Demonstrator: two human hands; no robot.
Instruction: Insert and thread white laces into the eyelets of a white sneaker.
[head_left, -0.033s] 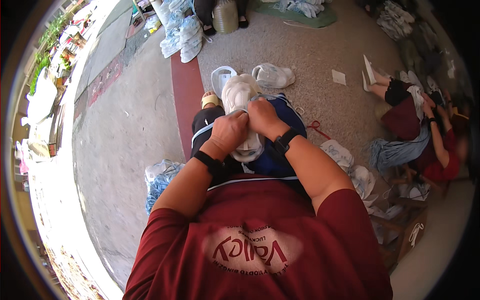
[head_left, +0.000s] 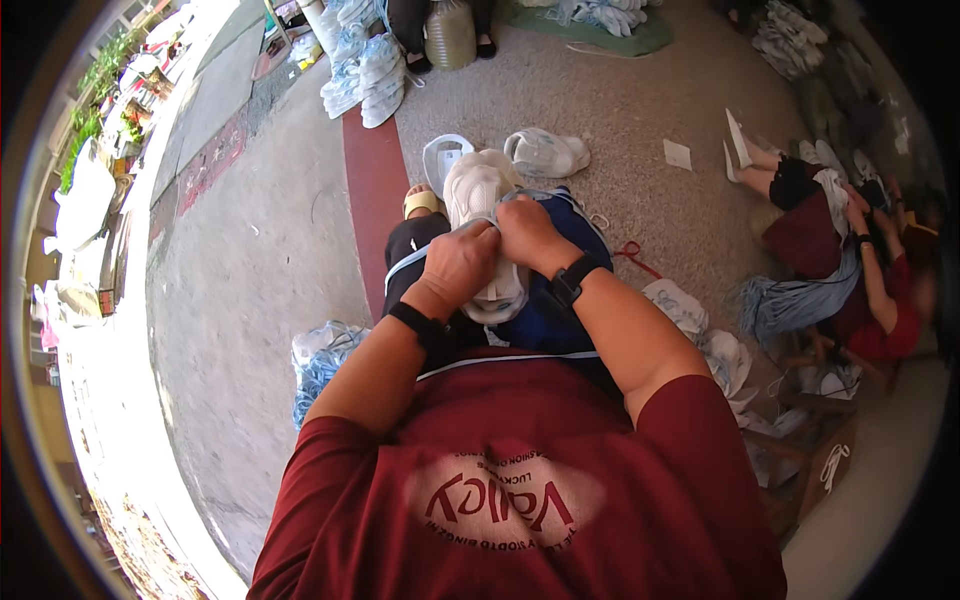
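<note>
A white shoe (head_left: 480, 185) sits over the person's lap, its far end pointing to twelve o'clock. Both hands meet at its middle: the left hand (head_left: 460, 262) has its grip clenched on the shoe from seven o'clock, and the right hand (head_left: 528, 235) closes its grip just beside it — the knuckles hide which part is pinched. More white footwear shows toward six o'clock below the hands; I cannot tell whether it belongs to the same shoe. A dark blue cloth (head_left: 582, 240) covers the right leg at three o'clock.

Counting from the hands, a second white shoe (head_left: 548, 152) lies on the ground at one o'clock, a pale card (head_left: 677, 154) at two, and a red cord (head_left: 637, 259) at three. A blue-and-white pile (head_left: 328, 362) is at eight, a sandal (head_left: 420, 203) at ten, and stacked pale shoes (head_left: 380, 80) at eleven — well apart from the hands.
</note>
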